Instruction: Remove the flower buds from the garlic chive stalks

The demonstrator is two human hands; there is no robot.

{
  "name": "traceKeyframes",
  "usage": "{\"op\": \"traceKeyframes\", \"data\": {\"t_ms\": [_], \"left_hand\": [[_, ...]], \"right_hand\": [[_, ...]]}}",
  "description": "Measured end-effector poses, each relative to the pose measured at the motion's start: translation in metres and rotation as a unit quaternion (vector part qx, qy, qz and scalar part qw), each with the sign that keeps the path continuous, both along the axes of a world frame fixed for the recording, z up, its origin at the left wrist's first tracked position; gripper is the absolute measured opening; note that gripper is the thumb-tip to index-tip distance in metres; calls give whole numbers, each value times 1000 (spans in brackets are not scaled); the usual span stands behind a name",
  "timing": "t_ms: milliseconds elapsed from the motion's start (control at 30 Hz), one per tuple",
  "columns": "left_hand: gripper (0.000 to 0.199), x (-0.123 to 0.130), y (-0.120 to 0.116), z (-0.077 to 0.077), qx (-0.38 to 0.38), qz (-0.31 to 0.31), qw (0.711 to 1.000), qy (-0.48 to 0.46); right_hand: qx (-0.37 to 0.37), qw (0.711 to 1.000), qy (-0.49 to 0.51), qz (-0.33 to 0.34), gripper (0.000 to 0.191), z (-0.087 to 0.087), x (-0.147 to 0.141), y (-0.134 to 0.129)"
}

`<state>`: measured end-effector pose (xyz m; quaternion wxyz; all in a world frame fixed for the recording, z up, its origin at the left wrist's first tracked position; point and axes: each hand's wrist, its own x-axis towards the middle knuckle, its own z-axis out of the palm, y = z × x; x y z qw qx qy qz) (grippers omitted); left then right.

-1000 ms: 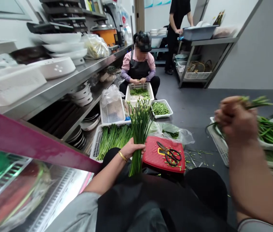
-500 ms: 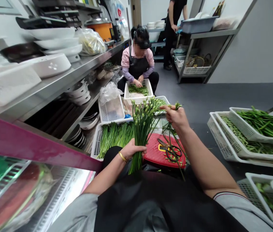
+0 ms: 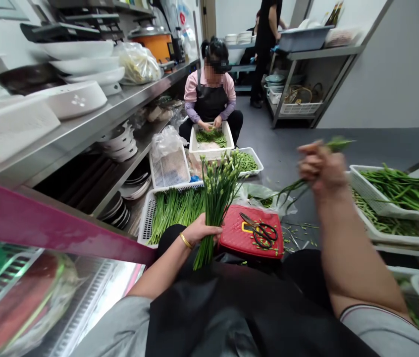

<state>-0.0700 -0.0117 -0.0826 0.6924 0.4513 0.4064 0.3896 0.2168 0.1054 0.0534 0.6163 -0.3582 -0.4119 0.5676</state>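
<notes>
My left hand (image 3: 204,229) is wrapped round the lower stems of an upright bunch of green flower stalks (image 3: 216,193) with pale buds. Blurred by motion, my right hand (image 3: 321,166) is raised at the right, closed on a few loose green stalks (image 3: 293,189) that trail to its left. Black-handled scissors (image 3: 263,232) lie on a red quilted case (image 3: 234,230) sprinkled with green bits. A white basket (image 3: 146,218) of long green stalks stands left of the bunch.
Ahead, a person (image 3: 211,96) squats with hands in a white basket (image 3: 213,153). Another person (image 3: 269,29) stands farther back. Stacked vegetable baskets (image 3: 376,223) are at the right. A metal shelf (image 3: 120,106) with dishes runs along the left. A plastic bag (image 3: 246,191) lies behind the case.
My right hand has moved right and slightly up, away from the bunch, carrying the loose stalks. My left hand stays nearly in place. The squatting person's hands have shifted slightly.
</notes>
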Motion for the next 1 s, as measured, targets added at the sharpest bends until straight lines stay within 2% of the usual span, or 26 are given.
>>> {"op": "traceKeyframes", "data": {"t_ms": [100, 200, 300, 433, 567, 633, 767, 900, 1000], "left_hand": [[46, 3, 1, 0, 4, -16, 1000, 12], [43, 3, -1, -2, 2, -39, 999, 24], [43, 2, -3, -2, -4, -54, 998, 29], [42, 0, -6, -1, 7, -61, 998, 20], [44, -1, -5, -3, 8, -50, 999, 6], [45, 0, -4, -5, 7, -39, 999, 6], [44, 5, -2, -7, 18, -28, 999, 33], [41, 9, -4, -7, 31, -30, 996, 77], [39, 10, -5, -7, 39, -30, 994, 95]], "right_hand": [[-36, 991, -30, 123, 43, -30, -58, -7], [-51, 983, -23, 173, 47, -41, -88, -10], [-48, 990, 6, 133, 45, -37, -84, -7], [-25, 996, 50, 68, 43, -34, -49, 1], [-12, 998, 41, 38, 43, -42, -26, -13], [-20, 998, -7, 55, 41, -48, -30, -30], [-17, 992, -101, 72, 40, -56, -58, -56], [2, 995, -88, 53, 40, -61, -79, -56], [7, 997, -81, 8, 40, -59, -80, -54]]}}
